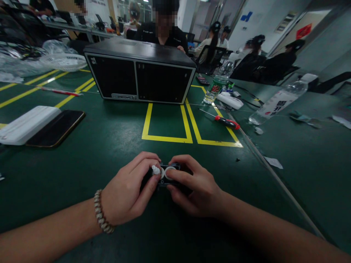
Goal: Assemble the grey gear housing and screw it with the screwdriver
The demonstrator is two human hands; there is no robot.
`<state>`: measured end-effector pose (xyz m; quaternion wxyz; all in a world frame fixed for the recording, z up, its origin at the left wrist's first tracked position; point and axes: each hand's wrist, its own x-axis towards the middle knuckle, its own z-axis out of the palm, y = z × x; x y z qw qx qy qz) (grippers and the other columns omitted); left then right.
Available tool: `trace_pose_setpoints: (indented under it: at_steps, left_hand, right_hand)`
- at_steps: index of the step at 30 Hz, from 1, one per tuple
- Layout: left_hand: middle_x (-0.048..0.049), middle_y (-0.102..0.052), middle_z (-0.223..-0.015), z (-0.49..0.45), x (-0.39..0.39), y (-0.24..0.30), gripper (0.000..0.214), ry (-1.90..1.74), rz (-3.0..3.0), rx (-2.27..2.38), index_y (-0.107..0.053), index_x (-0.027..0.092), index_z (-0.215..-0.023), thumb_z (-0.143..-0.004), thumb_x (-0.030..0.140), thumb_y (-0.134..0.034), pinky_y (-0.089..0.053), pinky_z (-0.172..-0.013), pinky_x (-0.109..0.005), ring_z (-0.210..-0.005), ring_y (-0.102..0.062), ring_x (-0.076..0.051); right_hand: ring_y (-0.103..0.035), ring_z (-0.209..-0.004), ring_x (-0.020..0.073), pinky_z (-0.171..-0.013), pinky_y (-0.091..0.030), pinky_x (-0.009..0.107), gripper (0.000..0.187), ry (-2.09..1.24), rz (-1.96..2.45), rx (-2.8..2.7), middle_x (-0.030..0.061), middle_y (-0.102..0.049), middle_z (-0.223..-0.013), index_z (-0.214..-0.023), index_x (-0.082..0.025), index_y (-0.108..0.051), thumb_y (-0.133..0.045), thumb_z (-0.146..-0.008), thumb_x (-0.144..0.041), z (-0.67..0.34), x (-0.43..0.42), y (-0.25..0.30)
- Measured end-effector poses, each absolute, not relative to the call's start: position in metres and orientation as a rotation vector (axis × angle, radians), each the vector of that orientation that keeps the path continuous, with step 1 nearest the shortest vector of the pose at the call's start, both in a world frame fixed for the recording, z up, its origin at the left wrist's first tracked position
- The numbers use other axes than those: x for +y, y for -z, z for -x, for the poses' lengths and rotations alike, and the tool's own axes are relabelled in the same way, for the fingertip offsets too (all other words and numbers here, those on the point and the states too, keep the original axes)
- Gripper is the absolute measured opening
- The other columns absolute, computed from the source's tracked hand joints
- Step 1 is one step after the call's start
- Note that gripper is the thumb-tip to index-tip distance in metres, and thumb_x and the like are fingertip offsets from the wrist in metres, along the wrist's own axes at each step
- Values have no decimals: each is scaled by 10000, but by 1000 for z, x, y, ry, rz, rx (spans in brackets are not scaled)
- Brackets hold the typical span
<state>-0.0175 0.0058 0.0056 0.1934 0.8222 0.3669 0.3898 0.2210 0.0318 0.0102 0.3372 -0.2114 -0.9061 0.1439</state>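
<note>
- A table (116,131) lies under both hands
- A box (139,73) stands well beyond them
- The left hand (128,190) grasps one end of a dark part (164,182)
- The right hand (199,184) grips its other end, index finger on a white disc (166,173)
- The part sits between the hands; I'd say pieces are being fitted
- At the left thumb, a white peg (155,169) sticks up; the next move seems to want steady fingertips
</note>
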Motion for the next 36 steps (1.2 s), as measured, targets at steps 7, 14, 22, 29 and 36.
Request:
trace_pose_setpoints:
  at_steps: [7,14,22,29,36]
  left_hand:
    - [-116,-612,-1189,17,6,-6,140,-1017,-2291,1037,-571,162,-1147,-1054,133,-470,-554,-938,-343,-1098,-640,-205]
    - [-117,-620,-1161,16,8,-3,137,-1023,-2240,1028,-588,158,-1124,-1045,134,-479,-561,-904,-365,-1060,-642,-212]
    - [-113,-624,-1154,15,8,-5,136,-1043,-2199,1014,-593,160,-1109,-1040,124,-481,-551,-914,-363,-1064,-637,-208]
    - [-117,-623,-1154,16,6,-7,139,-1128,-2249,1014,-611,147,-1085,-981,75,-555,-555,-943,-342,-1085,-630,-205]
    - [-150,-612,-1234,15,1,-6,243,-1200,-2361,978,-620,135,-1139,-937,1,-599,-577,-985,-317,-1176,-621,-214]
  right_hand:
    - [-657,-939,237,-772,-608,375,315,-432,585,-2392,143,-603,-1188,-1267,-181,-621,-636,-953,-164,-219,33,-10]
    - [-634,-864,206,-731,-594,363,278,-489,603,-2426,137,-599,-1182,-1238,-186,-642,-623,-960,-175,-218,35,-13]
    - [-603,-786,174,-675,-566,335,233,-472,603,-2444,130,-592,-1169,-1201,-173,-664,-613,-975,-190,-220,35,-12]
    - [-633,-981,241,-794,-589,389,314,-686,633,-2233,111,-586,-1162,-1244,-211,-583,-647,-938,-178,-216,32,-9]
    - [-652,-853,170,-679,-576,298,495,-1336,781,-1803,104,-598,-1242,-1406,-243,-453,-645,-955,-179,-209,23,-6]
